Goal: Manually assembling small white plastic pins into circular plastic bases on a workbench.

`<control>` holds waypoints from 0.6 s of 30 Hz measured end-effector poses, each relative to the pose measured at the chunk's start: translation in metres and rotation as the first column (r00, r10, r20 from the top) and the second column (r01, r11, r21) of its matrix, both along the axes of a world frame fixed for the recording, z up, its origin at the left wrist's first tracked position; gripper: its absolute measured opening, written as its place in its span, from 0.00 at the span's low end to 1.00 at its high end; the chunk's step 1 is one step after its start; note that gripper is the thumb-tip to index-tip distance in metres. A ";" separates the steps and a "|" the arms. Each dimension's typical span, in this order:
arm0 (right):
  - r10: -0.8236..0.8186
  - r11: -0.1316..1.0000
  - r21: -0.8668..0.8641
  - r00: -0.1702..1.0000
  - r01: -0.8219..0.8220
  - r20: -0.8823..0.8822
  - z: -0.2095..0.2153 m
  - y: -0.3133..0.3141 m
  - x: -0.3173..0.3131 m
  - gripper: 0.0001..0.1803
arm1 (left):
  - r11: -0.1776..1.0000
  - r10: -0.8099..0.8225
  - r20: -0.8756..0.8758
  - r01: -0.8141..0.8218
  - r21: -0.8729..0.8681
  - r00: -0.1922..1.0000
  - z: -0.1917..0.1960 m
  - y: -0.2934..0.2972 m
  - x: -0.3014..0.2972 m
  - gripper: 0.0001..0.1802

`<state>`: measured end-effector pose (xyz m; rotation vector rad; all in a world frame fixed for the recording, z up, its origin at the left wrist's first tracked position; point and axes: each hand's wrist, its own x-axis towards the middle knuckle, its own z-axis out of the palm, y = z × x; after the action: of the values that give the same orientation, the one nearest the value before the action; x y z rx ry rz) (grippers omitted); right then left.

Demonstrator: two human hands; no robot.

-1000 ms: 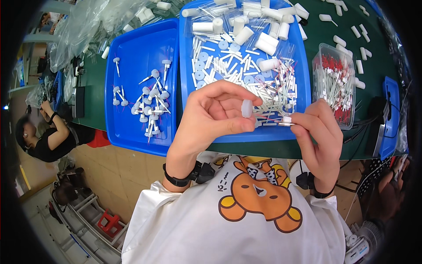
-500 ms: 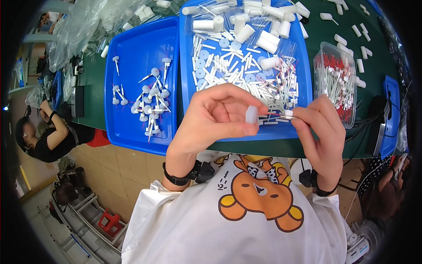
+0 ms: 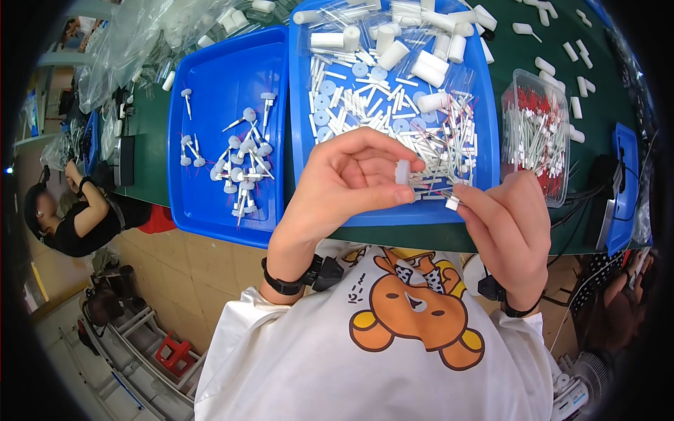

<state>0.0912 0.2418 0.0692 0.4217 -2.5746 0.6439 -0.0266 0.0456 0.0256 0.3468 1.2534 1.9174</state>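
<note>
My left hand (image 3: 347, 182) pinches a small white plastic cap (image 3: 402, 172) between thumb and fingertips, above the near edge of a blue tray (image 3: 393, 215). My right hand (image 3: 507, 228) holds a thin white stick with a pink tip (image 3: 449, 198), its end pointing left toward the cap. The two pieces are a short way apart. The tray below holds several white tubes, discs and pink-tipped sticks (image 3: 393, 91).
A second blue tray (image 3: 210, 126) on the left holds several assembled white pieces (image 3: 239, 161). A clear box of red-tipped sticks (image 3: 537, 133) stands at the right. Loose white caps (image 3: 576, 49) lie on the green table. Another person (image 3: 77, 210) sits at far left.
My right hand has drawn away to the right and down with the stick. The cap stays pinched in my left hand, now apart from the stick.
</note>
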 end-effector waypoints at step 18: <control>0.050 0.997 -0.057 0.996 -0.045 0.077 -0.006 -0.004 -0.003 0.15 | 0.997 -0.078 -0.058 0.079 0.022 0.995 -0.004 0.005 0.009 0.22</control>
<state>0.0879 0.2374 0.0635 0.4487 -2.6208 0.7612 -0.0177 0.0503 0.0214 0.4599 1.2362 1.8689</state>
